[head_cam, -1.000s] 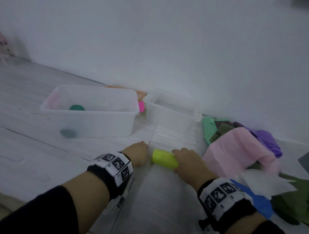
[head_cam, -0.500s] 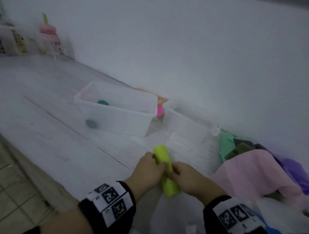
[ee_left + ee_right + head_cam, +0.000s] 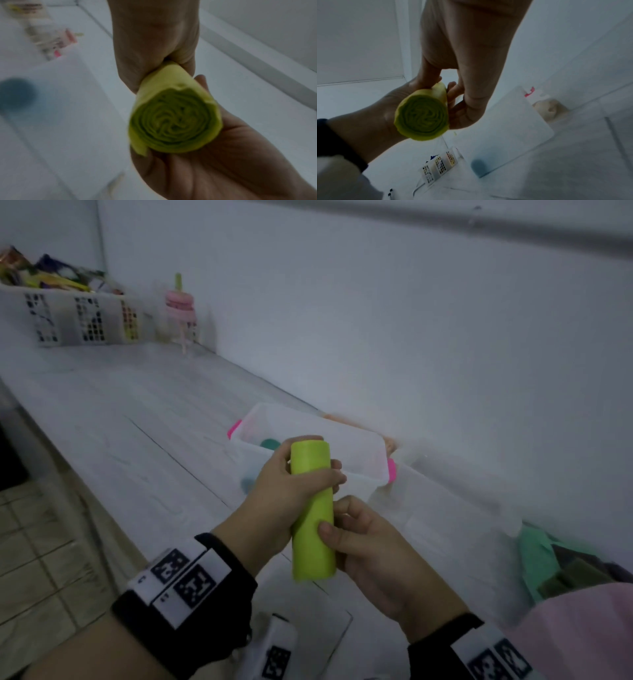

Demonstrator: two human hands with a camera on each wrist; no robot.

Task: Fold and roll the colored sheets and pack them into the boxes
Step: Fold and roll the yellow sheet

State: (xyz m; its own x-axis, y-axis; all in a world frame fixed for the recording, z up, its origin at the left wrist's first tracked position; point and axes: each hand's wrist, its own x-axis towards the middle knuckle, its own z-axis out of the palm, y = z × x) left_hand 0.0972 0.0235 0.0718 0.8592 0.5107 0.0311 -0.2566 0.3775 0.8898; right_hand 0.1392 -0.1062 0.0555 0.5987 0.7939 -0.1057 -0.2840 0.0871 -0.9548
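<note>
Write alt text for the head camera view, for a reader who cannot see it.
Two hands hold a rolled yellow-green sheet upright above a white table: the left hand grips its upper half, the right hand its lower half. Behind it stands a clear plastic box with a teal roll inside; a pile of coloured sheets lies at right.

The light is dim, cold and bluish in all three views with only soft shadows and no glare, the head view is smeared by motion and curved toward its edges, and in both wrist views the background is blurred while the yellow-green roll (image 3: pixel 173 121) looks sharper.
</note>
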